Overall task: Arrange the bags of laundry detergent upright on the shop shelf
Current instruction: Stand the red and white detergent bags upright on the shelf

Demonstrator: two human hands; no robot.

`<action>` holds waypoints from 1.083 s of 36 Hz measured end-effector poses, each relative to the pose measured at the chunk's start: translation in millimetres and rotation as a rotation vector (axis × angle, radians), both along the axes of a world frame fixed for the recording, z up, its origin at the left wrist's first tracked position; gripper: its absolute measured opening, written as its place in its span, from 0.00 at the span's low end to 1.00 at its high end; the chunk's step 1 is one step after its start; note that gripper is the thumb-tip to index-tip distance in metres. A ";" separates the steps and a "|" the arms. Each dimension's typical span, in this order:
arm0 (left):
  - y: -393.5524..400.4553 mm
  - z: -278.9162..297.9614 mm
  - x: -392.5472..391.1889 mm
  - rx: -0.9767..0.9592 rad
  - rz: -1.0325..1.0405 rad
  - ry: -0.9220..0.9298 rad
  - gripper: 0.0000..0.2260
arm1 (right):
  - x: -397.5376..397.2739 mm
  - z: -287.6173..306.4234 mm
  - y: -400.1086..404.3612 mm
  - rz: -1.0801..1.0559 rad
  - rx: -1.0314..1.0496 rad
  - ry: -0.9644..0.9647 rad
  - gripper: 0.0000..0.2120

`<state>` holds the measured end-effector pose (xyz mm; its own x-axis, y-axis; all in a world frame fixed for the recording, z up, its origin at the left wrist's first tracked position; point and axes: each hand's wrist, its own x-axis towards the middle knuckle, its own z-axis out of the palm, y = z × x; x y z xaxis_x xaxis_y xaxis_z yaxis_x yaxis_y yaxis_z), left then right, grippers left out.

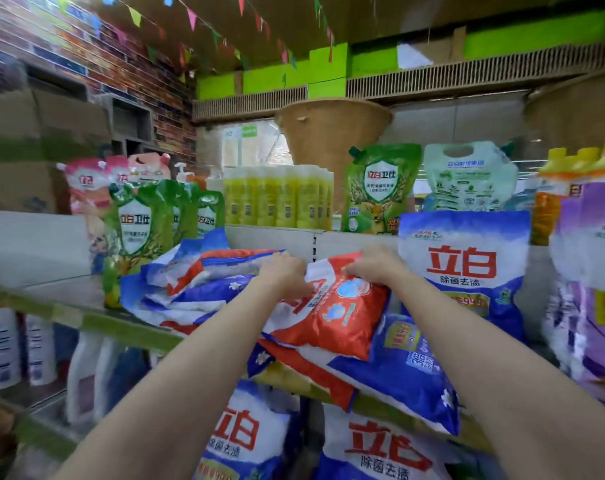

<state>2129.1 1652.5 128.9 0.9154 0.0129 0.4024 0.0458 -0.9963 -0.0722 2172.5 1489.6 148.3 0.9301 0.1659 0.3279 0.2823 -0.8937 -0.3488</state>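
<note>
Several blue-and-white bags (190,285) lie slumped flat in a heap at the left of the shelf (97,322), beside green pouches (135,233) that stand upright. Just right of the heap, the left hand (287,271) holds the top left edge of the red bag (332,313), fingers curled over it. This bag lies tilted on top of another flat blue bag (408,368), which overhangs the shelf's front edge. The right hand (373,268) grasps the red bag's top right edge in the same curled grip. Farther right, one blue bag (463,265) already stands upright against the back, with purple bags (585,271) beyond it.

Judging by its sag, the red bag is soft and filled with loose powder, likely fairly heavy, and its glossy film looks slippery. Its contents would shift when tipped. Holding both top corners suits lifting it upright; a hand under the bottom edge may help settle it so it does not flop forward.
</note>
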 end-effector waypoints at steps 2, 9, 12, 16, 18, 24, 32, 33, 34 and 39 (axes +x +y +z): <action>0.0 1.6 -4.4 -0.014 -0.007 -0.002 0.19 | -7.5 5.6 1.8 -0.034 0.017 -0.072 0.21; -1.1 3.6 -21.6 -0.096 -0.101 0.087 0.15 | -23.1 -0.6 -1.0 -0.082 0.020 -0.083 0.23; -0.1 3.0 -23.9 -0.113 -0.123 0.111 0.14 | -27.3 -7.9 -3.9 -0.107 0.018 -0.069 0.24; 0.7 2.1 -24.3 -0.119 -0.135 0.104 0.16 | -28.4 -12.6 -3.6 -0.133 0.002 -0.085 0.19; 4.1 2.3 -24.0 -0.081 -0.111 0.014 0.15 | -26.7 -12.7 -3.3 -0.125 -0.014 -0.066 0.17; 35.1 16.7 -32.3 -0.003 0.112 -0.147 0.19 | -25.1 -13.2 10.2 -0.073 -0.084 -0.061 0.16; 79.1 21.3 -48.0 -0.181 0.337 -0.027 0.22 | -20.5 -20.2 53.2 0.080 -0.235 -0.060 0.18; 80.7 22.4 -49.7 -0.187 0.338 -0.019 0.19 | -21.7 -20.5 57.9 0.089 -0.240 -0.053 0.18; 82.2 23.8 -50.9 -0.192 0.339 -0.007 0.16 | -22.0 -21.0 62.5 0.105 -0.241 -0.052 0.18; 85.3 23.0 -51.7 -0.179 0.312 -0.042 0.11 | -28.7 -21.2 74.8 0.152 -0.237 -0.071 0.17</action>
<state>2077.5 1737.9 151.9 0.8388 0.3626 0.4061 0.3488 -0.9307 0.1105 2143.8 1564.4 127.1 0.8647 0.3815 0.3268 0.4358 -0.8933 -0.1101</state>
